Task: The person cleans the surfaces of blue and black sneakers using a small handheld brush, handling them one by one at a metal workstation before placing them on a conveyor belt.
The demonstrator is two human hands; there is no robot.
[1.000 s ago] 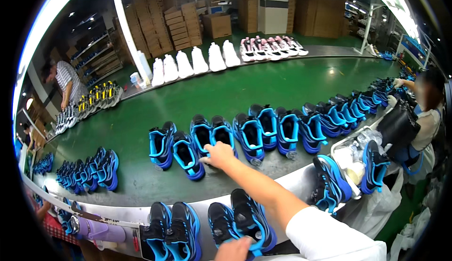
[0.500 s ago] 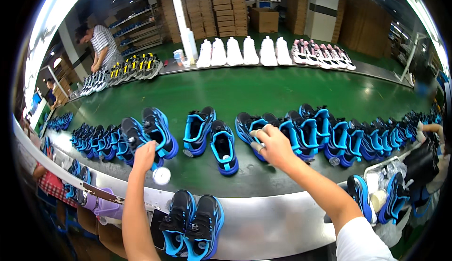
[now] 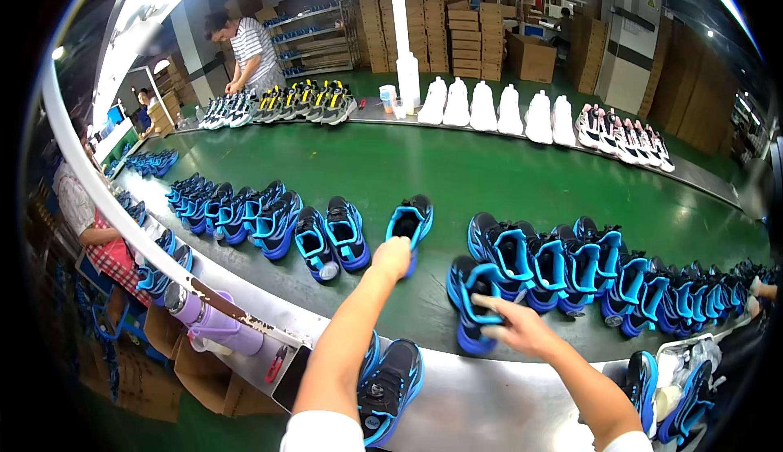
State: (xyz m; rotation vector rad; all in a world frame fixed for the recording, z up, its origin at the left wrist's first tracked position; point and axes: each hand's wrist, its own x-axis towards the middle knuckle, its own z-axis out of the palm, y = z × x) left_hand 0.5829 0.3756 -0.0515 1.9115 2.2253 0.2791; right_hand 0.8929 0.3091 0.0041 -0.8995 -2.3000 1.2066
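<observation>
My left hand (image 3: pixel 393 256) is stretched out over the green conveyor belt (image 3: pixel 457 170) and closed on the heel of a single blue-and-black sneaker (image 3: pixel 414 217). To its right, my right hand (image 3: pixel 515 327) grips the collar of another blue-and-black sneaker (image 3: pixel 469 293), which stands at the near end of a packed row of the same sneakers (image 3: pixel 587 264). Two more blue sneakers (image 3: pixel 333 238) stand just left of the single one.
More blue sneakers (image 3: pixel 236 207) line the belt's left side. White sneakers (image 3: pixel 497 109) and mixed pairs stand on the far side, where a person in a striped shirt (image 3: pixel 249 48) works. On the near metal ledge (image 3: pixel 506 399) lie a dark sneaker pair (image 3: pixel 391 383), a purple bottle (image 3: pixel 214 323) and a phone (image 3: pixel 290 378).
The view has swung left. My left arm came up from the lower edge and now holds the single sneaker. My right hand shifted to a nearer sneaker in the row.
</observation>
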